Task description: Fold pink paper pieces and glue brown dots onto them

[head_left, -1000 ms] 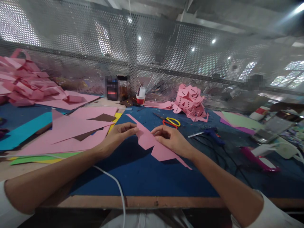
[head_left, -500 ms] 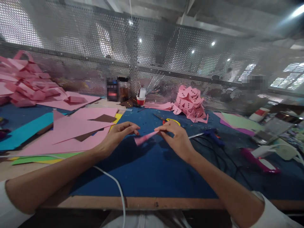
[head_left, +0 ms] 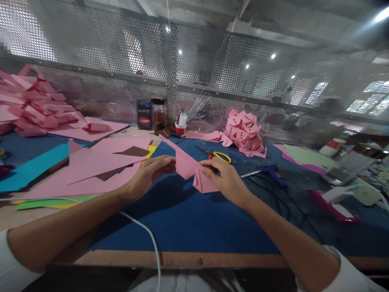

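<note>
A folded pink paper piece (head_left: 187, 164) is held up over the blue tabletop. It has a long pointed strip toward the upper left and a folded flap at its lower right. My right hand (head_left: 226, 174) pinches it near the middle, between thumb and fingers. At the paper's left edge is my left hand (head_left: 153, 170), its fingers bent and apart, the tips touching or almost touching the edge. Scissors with yellow handles (head_left: 221, 157) lie just beyond my right hand.
Pink sheets (head_left: 100, 170) are stacked on the left, near a large heap of folded pink pieces (head_left: 36, 107). Dotted pink pieces (head_left: 243, 132) are piled at the back. A blue glue gun (head_left: 273, 176) and a magenta-and-white device (head_left: 334, 205) lie right. A white cable (head_left: 148, 233) crosses the front edge.
The pink paper, seen narrow and blurred before, has turned so that its broad faces and long strip show. My left fingers are now at its edge; my right hand keeps its hold.
</note>
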Tool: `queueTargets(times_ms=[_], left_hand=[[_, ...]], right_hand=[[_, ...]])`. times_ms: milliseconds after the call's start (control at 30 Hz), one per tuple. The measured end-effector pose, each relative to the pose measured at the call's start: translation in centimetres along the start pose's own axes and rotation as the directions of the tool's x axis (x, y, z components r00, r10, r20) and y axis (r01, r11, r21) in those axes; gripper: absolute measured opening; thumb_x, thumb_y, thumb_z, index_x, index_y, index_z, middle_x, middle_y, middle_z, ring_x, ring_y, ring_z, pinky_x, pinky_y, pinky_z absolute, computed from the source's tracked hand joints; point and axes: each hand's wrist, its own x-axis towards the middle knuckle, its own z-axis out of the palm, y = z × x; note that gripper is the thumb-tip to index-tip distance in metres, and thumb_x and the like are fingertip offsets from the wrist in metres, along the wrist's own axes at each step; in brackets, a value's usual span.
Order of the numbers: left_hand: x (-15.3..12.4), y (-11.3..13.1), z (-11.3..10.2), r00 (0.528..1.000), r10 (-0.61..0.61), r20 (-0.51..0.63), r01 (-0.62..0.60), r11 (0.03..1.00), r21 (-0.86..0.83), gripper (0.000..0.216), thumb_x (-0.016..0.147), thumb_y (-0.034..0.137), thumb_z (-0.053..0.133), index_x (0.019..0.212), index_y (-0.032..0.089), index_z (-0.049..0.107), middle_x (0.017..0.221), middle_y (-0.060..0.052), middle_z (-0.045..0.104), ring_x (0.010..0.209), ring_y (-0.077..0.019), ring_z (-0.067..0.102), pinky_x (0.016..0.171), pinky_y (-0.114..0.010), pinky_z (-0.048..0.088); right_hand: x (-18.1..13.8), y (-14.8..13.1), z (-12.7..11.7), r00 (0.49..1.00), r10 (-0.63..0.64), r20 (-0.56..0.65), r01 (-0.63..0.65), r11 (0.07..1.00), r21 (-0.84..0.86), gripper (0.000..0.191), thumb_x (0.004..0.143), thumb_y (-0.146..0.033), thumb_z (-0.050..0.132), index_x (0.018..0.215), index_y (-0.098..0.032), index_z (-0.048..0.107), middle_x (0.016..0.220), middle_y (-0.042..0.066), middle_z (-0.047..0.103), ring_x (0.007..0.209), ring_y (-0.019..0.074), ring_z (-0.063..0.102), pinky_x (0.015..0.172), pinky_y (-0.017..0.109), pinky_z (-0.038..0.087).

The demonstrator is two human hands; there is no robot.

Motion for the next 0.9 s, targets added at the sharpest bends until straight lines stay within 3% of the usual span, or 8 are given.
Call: queueTargets(times_ms=[167, 300, 433, 633, 767, 900], left_hand=[[-0.1, 0.3, 0.4, 0.999, -0.032, 0.037, 0.031, 0.999, 0.026, 0.022, 0.085, 0.037, 0.063, 0.094, 0.019, 0.072, 0.098, -0.006, 0.072, 0.093, -0.0232, 0.065, 0.089, -0.037, 0.052], [0.0, 0.1, 0.4, 0.993, -0.111, -0.033, 0.113, 0.988, 0.103, 0.024, 0.079, 0.040, 0.072, 0.078, 0.016, 0.068, 0.077, -0.003, 0.068, 0.076, -0.0174, 0.062, 0.074, -0.029, 0.050], [0.1, 0.1, 0.3, 0.985, -0.150, -0.086, 0.157, 0.984, 0.083, 0.024, 0.074, 0.037, 0.076, 0.075, 0.014, 0.070, 0.077, -0.005, 0.069, 0.072, -0.0166, 0.060, 0.071, -0.027, 0.049], [0.6, 0.2, -0.3, 0.974, -0.155, -0.166, 0.163, 0.986, 0.033, 0.021, 0.074, 0.034, 0.077, 0.073, 0.015, 0.070, 0.073, -0.003, 0.067, 0.068, -0.0147, 0.059, 0.066, -0.025, 0.048], [0.9, 0.1, -0.8, 0.966, -0.185, -0.180, 0.186, 0.982, -0.009, 0.022, 0.076, 0.035, 0.076, 0.070, 0.016, 0.068, 0.069, -0.001, 0.065, 0.063, -0.0123, 0.058, 0.060, -0.022, 0.045], [1.0, 0.1, -1.0, 0.963, -0.198, -0.183, 0.199, 0.980, -0.014, 0.020, 0.077, 0.034, 0.075, 0.070, 0.017, 0.068, 0.067, 0.001, 0.064, 0.062, -0.0116, 0.057, 0.057, -0.021, 0.044]], right_hand=[[-0.1, 0.5, 0.5, 0.974, 0.172, 0.147, -0.187, 0.978, 0.096, 0.022, 0.093, -0.029, 0.060, 0.109, -0.018, 0.069, 0.086, 0.002, 0.065, 0.077, 0.0143, 0.059, 0.073, 0.027, 0.046], [-0.4, 0.8, 0.9, 0.951, 0.180, 0.253, -0.224, 0.962, 0.157, 0.024, 0.093, -0.033, 0.059, 0.108, -0.018, 0.069, 0.091, 0.003, 0.069, 0.080, 0.0153, 0.061, 0.073, 0.027, 0.046], [-0.7, 0.6, 1.0, 0.934, 0.141, 0.327, -0.226, 0.944, 0.240, 0.024, 0.094, -0.033, 0.057, 0.110, -0.018, 0.068, 0.099, 0.004, 0.070, 0.086, 0.0164, 0.063, 0.076, 0.028, 0.046], [-0.3, 0.9, 0.8, 0.944, 0.112, 0.310, -0.206, 0.935, 0.288, 0.026, 0.097, -0.024, 0.049, 0.117, -0.021, 0.065, 0.102, 0.002, 0.069, 0.089, 0.0146, 0.061, 0.077, 0.026, 0.045], [0.0, 1.1, 0.6, 0.953, 0.092, 0.289, -0.193, 0.919, 0.343, 0.024, 0.096, -0.017, 0.048, 0.107, -0.020, 0.069, 0.107, 0.003, 0.070, 0.101, 0.0152, 0.062, 0.090, 0.028, 0.044], [-0.1, 0.9, 0.6, 0.951, 0.108, 0.290, -0.208, 0.916, 0.342, 0.022, 0.096, -0.018, 0.049, 0.104, -0.020, 0.069, 0.108, 0.003, 0.071, 0.103, 0.0154, 0.062, 0.093, 0.029, 0.044]])
